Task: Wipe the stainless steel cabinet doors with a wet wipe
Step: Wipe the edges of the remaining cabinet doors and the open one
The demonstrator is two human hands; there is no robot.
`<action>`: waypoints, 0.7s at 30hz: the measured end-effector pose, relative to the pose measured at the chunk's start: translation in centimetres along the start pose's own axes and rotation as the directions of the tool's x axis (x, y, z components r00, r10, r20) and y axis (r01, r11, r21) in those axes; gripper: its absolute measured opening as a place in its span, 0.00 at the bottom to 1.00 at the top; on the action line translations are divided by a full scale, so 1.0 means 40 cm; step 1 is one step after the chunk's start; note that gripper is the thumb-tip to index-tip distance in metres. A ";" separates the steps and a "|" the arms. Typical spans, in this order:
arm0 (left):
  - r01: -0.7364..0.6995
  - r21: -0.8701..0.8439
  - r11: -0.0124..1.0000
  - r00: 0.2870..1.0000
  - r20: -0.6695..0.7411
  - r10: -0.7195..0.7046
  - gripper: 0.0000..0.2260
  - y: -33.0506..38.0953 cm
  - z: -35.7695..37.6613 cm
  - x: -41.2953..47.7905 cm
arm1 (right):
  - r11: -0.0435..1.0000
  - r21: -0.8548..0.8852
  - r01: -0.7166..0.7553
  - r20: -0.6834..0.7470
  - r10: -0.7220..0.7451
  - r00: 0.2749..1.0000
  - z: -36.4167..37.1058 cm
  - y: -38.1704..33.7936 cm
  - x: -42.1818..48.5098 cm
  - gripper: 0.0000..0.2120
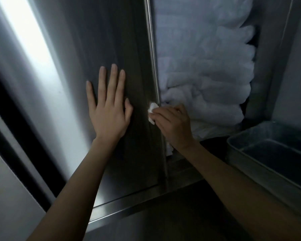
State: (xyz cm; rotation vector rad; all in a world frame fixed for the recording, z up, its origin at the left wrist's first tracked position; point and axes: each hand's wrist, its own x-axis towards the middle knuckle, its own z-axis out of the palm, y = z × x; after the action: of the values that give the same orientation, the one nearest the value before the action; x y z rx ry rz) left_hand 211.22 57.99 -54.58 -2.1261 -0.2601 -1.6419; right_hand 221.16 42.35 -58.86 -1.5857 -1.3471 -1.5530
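Note:
A brushed stainless steel cabinet door (115, 40) fills the middle of the view. My left hand (108, 108) lies flat on it, fingers straight and spread upward. My right hand (172, 126) grips a small crumpled white wet wipe (152, 111) and holds it against the door's right edge, beside the rounded vertical rim (152, 49). Most of the wipe is hidden under my fingers.
Right of the door the cabinet stands open, packed with stacked white folded towels (207, 66). A steel tray (271, 159) sits on the shelf at lower right. The cabinet's bottom rail (129, 204) runs below. A bright reflection streaks the panel (30, 37) at left.

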 end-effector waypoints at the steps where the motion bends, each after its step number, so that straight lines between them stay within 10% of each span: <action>1: 0.001 -0.010 1.000 1.000 0.005 -0.001 0.26 0.000 0.001 -0.009 | 1.000 0.009 -0.007 0.008 0.007 1.000 0.003 -0.008 -0.029 0.05; 15: -0.111 0.017 0.994 0.992 0.065 0.110 0.27 0.010 0.023 -0.209 | 0.977 0.123 0.175 0.566 -0.214 0.796 0.035 -0.088 -0.370 0.06; 21: -0.124 0.035 0.992 0.991 0.059 0.122 0.26 0.005 0.030 -0.215 | 0.991 0.090 0.096 0.253 -0.116 0.961 0.016 -0.032 -0.225 0.03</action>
State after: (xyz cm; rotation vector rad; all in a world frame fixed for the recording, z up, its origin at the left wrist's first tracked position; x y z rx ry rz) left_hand 209.95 59.35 -63.05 -2.1181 -0.1732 -1.4975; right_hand 221.75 40.86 -67.81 -1.7384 -1.6355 -1.3712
